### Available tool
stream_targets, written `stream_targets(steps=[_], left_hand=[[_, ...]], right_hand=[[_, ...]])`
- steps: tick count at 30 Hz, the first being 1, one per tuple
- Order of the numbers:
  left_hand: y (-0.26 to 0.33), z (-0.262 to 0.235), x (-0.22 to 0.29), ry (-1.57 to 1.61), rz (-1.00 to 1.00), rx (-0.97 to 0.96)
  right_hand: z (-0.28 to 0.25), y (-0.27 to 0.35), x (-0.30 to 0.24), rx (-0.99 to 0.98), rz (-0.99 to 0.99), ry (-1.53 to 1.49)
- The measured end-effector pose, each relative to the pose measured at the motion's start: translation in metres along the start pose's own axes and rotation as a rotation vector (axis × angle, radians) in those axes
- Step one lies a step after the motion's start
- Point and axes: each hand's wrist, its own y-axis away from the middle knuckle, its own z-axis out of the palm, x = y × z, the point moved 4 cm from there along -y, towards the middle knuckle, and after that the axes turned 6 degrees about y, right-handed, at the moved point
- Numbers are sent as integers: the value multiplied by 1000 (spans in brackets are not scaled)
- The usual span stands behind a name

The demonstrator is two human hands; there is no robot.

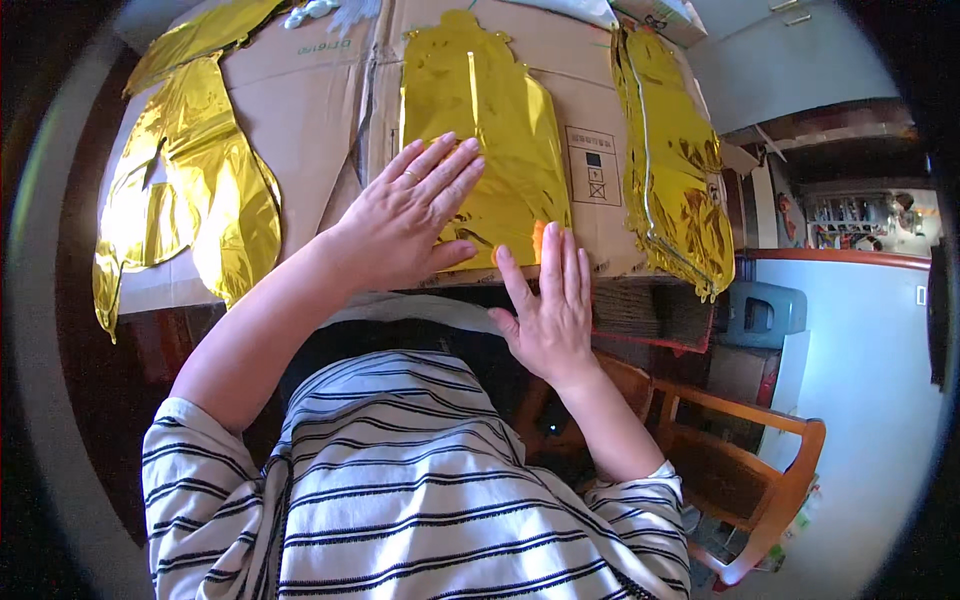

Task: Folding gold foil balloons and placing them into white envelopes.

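While 2 hands [405, 210] [550, 325] extend flat over gold foil [520, 120], cardboard [310, 110] lies beneath; wooden chair [720, 475] right.

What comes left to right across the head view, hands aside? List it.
Left gold foil piece → middle gold foil piece → printed symbol panel → right gold foil piece → blue-grey stool.

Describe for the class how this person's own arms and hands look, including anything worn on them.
The white sleeves have thin black stripes and end near the elbows, leaving the forearms bare. Neither hand is gloved: the left hand wears a thin, gold-coloured ring on one finger; the right hand shows none.
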Motion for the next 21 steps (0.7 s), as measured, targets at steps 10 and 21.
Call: stream_targets(steps=[10,21], left_hand=[[10,-24,14,60,-218,115],[9,9,23,-61,-279,87]], right_hand=[[-9,-3,-3,-106,32,-23],[-43,-77,37,-15,-62,-74]])
